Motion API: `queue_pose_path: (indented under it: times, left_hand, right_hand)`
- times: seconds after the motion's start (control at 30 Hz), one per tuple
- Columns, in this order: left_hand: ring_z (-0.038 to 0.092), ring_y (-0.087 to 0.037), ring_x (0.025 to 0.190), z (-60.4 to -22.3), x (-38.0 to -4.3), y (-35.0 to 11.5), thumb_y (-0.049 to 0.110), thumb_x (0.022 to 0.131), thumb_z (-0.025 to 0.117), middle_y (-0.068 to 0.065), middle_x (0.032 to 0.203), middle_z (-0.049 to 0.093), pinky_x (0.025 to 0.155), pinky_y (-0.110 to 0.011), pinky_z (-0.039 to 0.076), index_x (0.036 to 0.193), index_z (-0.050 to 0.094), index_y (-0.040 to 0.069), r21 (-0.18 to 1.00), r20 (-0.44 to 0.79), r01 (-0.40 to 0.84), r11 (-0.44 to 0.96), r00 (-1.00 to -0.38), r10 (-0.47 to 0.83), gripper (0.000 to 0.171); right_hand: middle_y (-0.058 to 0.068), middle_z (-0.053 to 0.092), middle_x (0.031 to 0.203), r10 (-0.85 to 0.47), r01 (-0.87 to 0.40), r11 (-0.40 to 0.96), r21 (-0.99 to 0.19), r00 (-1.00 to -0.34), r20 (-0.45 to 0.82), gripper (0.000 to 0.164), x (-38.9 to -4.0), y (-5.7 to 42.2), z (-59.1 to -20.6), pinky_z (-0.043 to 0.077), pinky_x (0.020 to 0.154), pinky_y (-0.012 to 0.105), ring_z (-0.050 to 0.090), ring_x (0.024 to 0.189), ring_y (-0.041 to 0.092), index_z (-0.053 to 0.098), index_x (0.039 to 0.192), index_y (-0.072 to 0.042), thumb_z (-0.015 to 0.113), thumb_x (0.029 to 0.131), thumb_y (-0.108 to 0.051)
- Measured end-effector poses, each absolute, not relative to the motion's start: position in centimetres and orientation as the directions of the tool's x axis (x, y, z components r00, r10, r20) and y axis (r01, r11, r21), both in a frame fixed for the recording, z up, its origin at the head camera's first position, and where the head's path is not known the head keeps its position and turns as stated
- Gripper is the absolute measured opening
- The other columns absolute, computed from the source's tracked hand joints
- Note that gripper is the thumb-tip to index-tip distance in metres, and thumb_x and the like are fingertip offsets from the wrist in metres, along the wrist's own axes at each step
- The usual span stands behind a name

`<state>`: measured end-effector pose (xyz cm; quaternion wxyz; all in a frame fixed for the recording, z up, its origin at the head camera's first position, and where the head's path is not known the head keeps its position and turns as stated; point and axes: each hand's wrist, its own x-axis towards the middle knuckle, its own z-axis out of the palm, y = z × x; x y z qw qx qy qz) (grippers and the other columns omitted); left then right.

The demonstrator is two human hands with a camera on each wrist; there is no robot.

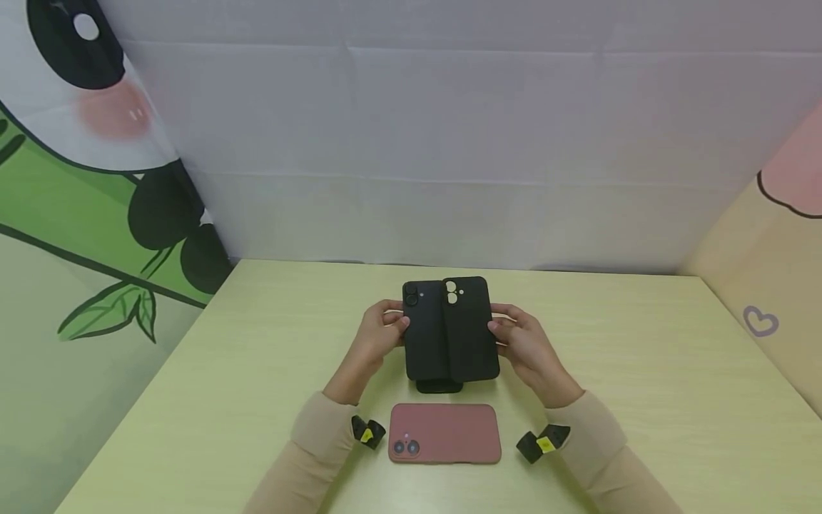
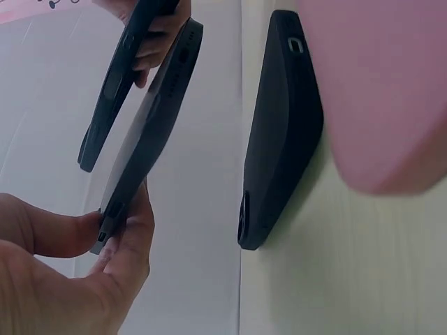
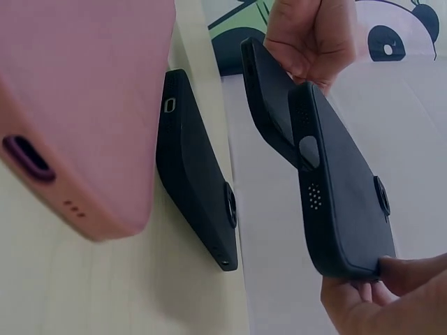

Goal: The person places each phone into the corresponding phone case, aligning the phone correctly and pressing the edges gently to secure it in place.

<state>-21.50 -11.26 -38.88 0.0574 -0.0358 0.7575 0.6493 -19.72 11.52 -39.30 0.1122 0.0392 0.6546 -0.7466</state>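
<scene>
My left hand [image 1: 380, 334] pinches a black phone [image 1: 424, 335] by its left edge, thumb on the back and fingers behind. On the right, my right hand [image 1: 525, 348] grips a black phone case [image 1: 472, 335] by its right edge. Pale table shows through the case's camera holes. The case overlaps part of the phone in the head view, while both wrist views show the two held up above the table. Port and speaker holes line the case's bottom end [image 3: 312, 181] in the right wrist view.
Beneath the held pair, another black phone [image 1: 439, 387] lies on the pale table [image 1: 642, 371], mostly hidden from above. Nearer the person, a pink phone [image 1: 449, 432] lies sideways between the forearms. A grey-white wall [image 1: 449, 143] stands behind the table.
</scene>
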Motion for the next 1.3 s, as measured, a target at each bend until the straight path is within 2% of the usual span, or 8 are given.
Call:
queue_pose_path:
  times: [0.43, 0.63, 1.13, 1.3]
  left_hand:
    - [0.061, -0.012, 0.067, -38.8, -21.0, -9.7, -0.005, 0.090, 0.049, -0.022, 0.102, 0.064, 0.065, -0.031, 0.055, 0.119, 0.048, -0.003, 0.985, -0.130, -0.123, 0.121, -0.990, 0.058, 0.030]
    - [0.061, -0.012, 0.067, -39.0, -20.9, -9.3, -0.003, 0.091, 0.049, -0.021, 0.103, 0.064, 0.064, -0.028, 0.054, 0.119, 0.049, -0.003, 0.987, -0.115, -0.105, 0.124, -0.991, 0.071, 0.028]
    - [0.056, -0.013, 0.072, -39.2, -20.6, -8.4, -0.001, 0.091, 0.051, -0.019, 0.105, 0.062, 0.067, -0.029, 0.053, 0.120, 0.048, -0.002, 0.985, -0.099, -0.088, 0.149, -0.993, 0.067, 0.030]
    - [0.058, -0.013, 0.073, -39.1, -20.6, -8.3, -0.001, 0.090, 0.051, -0.020, 0.106, 0.062, 0.069, -0.032, 0.054, 0.120, 0.048, -0.002, 0.987, -0.097, -0.087, 0.136, -0.993, 0.073, 0.030]
  right_hand:
    - [-0.005, 0.059, 0.083, -0.090, 0.194, -0.097, -0.976, -0.978, -0.186, 0.039, -19.5, 11.2, -39.4, 0.049, 0.071, 0.023, 0.057, 0.077, 0.009, 0.040, 0.132, -0.001, 0.041, 0.093, 0.003]
    - [-0.002, 0.059, 0.089, -0.057, 0.188, -0.039, -0.981, -0.981, -0.186, 0.038, -19.6, 11.0, -39.6, 0.048, 0.073, 0.025, 0.057, 0.083, 0.010, 0.043, 0.131, -0.003, 0.042, 0.093, 0.002]
    - [0.002, 0.064, 0.094, -0.094, 0.163, -0.029, -0.986, -0.983, -0.160, 0.038, -19.5, 10.7, -40.1, 0.050, 0.076, 0.027, 0.061, 0.083, 0.011, 0.041, 0.132, -0.003, 0.040, 0.094, 0.001]
    - [0.001, 0.065, 0.091, -0.107, 0.158, -0.031, -0.987, -0.982, -0.154, 0.038, -19.5, 10.7, -40.2, 0.050, 0.075, 0.027, 0.062, 0.081, 0.012, 0.041, 0.132, -0.004, 0.041, 0.094, 0.000]
